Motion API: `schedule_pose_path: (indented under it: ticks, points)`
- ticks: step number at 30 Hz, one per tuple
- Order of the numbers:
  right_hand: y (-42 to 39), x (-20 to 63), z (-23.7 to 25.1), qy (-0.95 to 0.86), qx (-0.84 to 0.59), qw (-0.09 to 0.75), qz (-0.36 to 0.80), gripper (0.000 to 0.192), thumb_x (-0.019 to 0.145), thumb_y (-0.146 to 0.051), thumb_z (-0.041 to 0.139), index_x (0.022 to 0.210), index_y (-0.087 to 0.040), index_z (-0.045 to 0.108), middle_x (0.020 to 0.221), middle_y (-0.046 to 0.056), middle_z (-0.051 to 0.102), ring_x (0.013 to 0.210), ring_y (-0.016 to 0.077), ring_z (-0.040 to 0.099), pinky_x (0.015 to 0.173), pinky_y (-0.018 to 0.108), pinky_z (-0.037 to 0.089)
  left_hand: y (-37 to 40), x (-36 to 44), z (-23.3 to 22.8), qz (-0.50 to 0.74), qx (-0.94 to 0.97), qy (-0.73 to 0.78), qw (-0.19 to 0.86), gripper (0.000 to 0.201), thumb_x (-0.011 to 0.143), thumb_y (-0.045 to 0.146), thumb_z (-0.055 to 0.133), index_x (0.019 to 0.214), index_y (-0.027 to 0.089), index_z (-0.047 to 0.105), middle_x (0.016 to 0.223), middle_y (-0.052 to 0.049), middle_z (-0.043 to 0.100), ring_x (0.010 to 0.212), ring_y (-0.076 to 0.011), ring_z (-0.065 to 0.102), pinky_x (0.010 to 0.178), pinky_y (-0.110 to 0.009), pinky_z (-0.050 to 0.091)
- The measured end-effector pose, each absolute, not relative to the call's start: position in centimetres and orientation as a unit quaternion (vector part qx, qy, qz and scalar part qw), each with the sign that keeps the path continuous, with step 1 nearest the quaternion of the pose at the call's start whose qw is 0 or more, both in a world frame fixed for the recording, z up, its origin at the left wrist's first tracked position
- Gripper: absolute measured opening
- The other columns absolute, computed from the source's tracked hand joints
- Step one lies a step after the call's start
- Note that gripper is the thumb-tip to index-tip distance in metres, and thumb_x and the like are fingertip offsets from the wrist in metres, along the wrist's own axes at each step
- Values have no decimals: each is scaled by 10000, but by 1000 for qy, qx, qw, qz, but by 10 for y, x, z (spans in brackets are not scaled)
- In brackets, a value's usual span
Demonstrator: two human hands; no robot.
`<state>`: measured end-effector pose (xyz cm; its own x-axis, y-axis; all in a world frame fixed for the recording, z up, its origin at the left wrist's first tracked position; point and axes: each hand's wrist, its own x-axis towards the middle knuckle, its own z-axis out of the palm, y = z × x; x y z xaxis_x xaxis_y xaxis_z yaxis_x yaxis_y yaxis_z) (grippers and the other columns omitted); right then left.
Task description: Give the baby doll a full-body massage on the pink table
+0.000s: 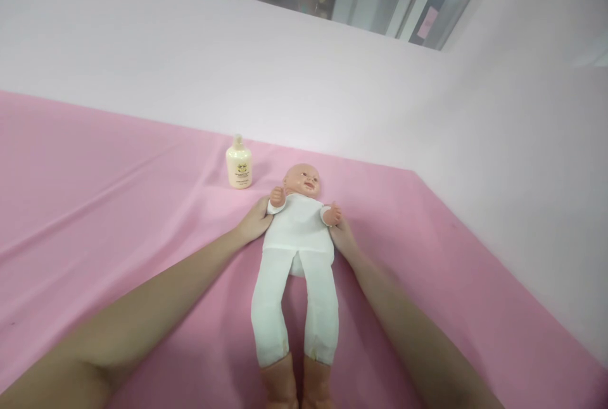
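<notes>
Nearest to you, the doll's bare feet [297, 387] are pointing back toward your body, so the baby doll [298, 251] is lying face up along your line of sight, legs close and head far, which is putting both of its sides within equal reach. It is resting flat on the pink cloth [95, 206], its white suit [297, 232] covering it from the shoulders down to the ankles. Your forearms are running up either side of the legs, and you are bracketing the torso between your hands. Your left hand [254, 222] is touching the doll's side just under its raised arm, fingers curled in against the suit and partly tucked behind it (whether they are actually pinching the fabric I cannot tell). Your right hand [342, 238] is pressing against the opposite side, just below the doll's other little hand, its fingers mostly hidden behind the body, so their grip is not clear either. Holding it from both flanks like this is keeping the body centred and steady. Farther off, beyond the doll's head [303, 180] and to the left of it, a cream lotion bottle [239, 163] is standing upright on the cloth, near but apart from the doll. Behind it the pale wall [332, 80] is rising from the cloth's far edge.
</notes>
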<state>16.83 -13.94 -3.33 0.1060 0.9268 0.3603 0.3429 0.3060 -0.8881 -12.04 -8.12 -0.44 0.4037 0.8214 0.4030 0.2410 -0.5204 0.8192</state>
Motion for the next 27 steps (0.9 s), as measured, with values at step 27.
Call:
schedule_pose_path:
  ticks: [27]
  points:
    - [-140, 164, -25, -582, -524, 544, 301, 458, 848, -361, 596, 1273, -196, 630, 1318, 127, 719, 1249, 282, 666, 1135, 476, 500, -80, -121, -5, 426, 761, 348, 344, 335, 876, 224, 592, 1201, 165, 648, 1212, -108, 737, 1129, -306, 693, 1042, -470, 561]
